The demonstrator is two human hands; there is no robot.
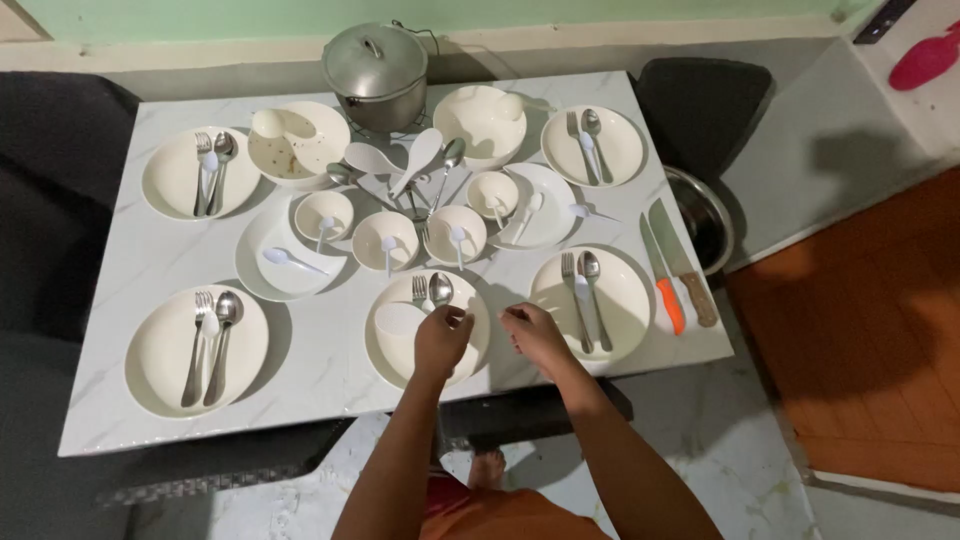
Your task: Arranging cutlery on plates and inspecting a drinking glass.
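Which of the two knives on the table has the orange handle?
The slimmer knife, lying on the left of the pair at the table's right edge; the broader knife beside it has a brown wooden handle.

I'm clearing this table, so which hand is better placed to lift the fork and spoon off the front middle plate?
Probably the left hand: it already rests over that plate, just below the fork and spoon. The right hand sits beside the plate.

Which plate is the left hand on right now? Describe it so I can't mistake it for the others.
Start at the white marble table and follow its near edge to the middle. The plate under the left hand is the centre one of three in the front row. Unlike its neighbours, it also holds a white plastic spoon.
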